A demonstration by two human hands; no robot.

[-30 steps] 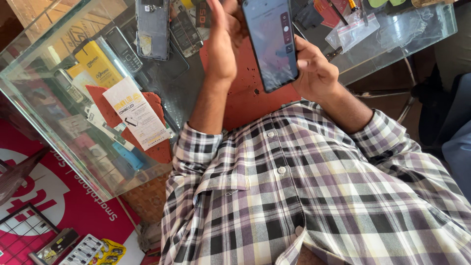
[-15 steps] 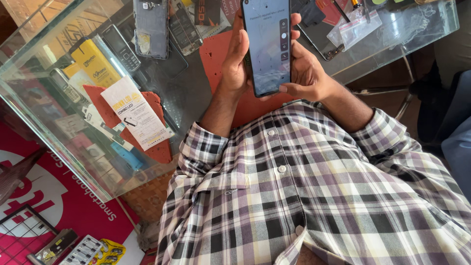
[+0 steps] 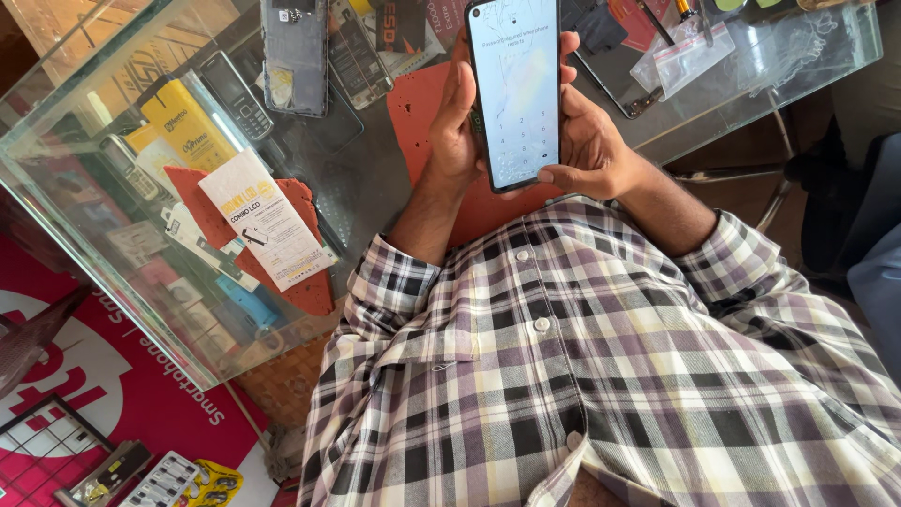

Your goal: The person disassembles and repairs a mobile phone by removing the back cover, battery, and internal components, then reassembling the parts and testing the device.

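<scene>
I hold a smartphone (image 3: pixel 514 94) upright in front of my chest with both hands. Its screen is lit pale, shows a number keypad, and has crack lines across the glass. My left hand (image 3: pixel 452 127) grips the phone's left edge from behind. My right hand (image 3: pixel 593 141) wraps the right edge, and its thumb rests on the lower right corner of the screen. Below the hands are my checked shirt sleeves. Under the phone lies an orange work mat (image 3: pixel 418 103) on a glass table (image 3: pixel 366 188).
On the glass table lie an opened phone body (image 3: pixel 294 56), a small keypad phone (image 3: pixel 235 94), a yellow box (image 3: pixel 183 122), a white printed box (image 3: pixel 266 218) and clear plastic bags (image 3: pixel 690 61). A red banner (image 3: pixel 84 376) and small packets lie on the floor at left.
The phone has come down closer to my chest. Its screen went from dark to a pale keypad screen. My left hand shifted from flat behind it to gripping its edge.
</scene>
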